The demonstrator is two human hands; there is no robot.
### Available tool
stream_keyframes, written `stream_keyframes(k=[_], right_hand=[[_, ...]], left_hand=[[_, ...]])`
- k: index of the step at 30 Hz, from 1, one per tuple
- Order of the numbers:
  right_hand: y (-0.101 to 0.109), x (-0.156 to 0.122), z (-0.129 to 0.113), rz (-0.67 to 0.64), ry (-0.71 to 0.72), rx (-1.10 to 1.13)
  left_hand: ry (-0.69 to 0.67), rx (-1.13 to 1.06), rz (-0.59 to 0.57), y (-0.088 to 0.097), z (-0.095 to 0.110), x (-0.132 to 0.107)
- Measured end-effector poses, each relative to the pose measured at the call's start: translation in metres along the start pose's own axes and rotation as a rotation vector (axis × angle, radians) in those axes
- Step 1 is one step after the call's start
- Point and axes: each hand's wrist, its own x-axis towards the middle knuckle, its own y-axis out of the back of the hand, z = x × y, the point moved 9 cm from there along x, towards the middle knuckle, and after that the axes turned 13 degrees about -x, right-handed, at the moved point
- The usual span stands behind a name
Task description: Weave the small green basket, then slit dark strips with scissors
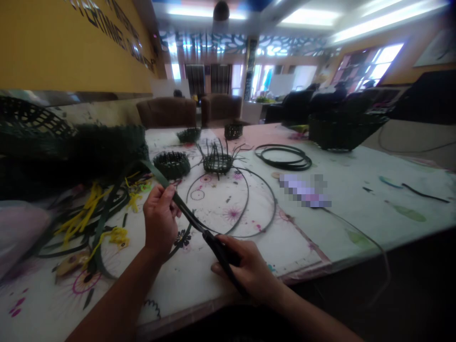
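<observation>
Left hand (160, 221) grips a dark green strip (162, 187), which runs to the black scissors (221, 251) clamped in the right hand (247, 268); the hands are close but apart. Beyond, on the surface (270, 247): a woven ring (172, 164), a half-woven basket (217, 164) with upright spokes, two small baskets (188, 135) (233, 131), and strip coils (283, 156). A large basket (347, 133) stands far right.

Only the person's bare left hand (160, 221) and right hand (249, 270), with slender bare forearms (117, 294), show.
</observation>
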Motion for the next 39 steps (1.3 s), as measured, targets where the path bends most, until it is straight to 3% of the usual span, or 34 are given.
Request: stream_keyframes(k=[13, 21, 26, 39], right_hand=[[-0.002, 0.001, -0.012, -0.038, 0.044, 0.057], [-0.003, 0.001, -0.003, -0.034, 0.011, 0.048], [-0.003, 0.000, -0.001, -0.008, 0.008, 0.046], [-0.004, 0.000, -0.010, -0.029, 0.031, 0.055]], left_hand=[[0.013, -0.054, -0.001, 0.000, 0.000, -0.001], [0.052, -0.072, -0.007, 0.004, -0.001, 0.011], [-0.001, -0.046, -0.008, 0.001, 0.002, 0.004], [0.057, -0.108, 0.005, -0.003, -0.004, -0.006]])
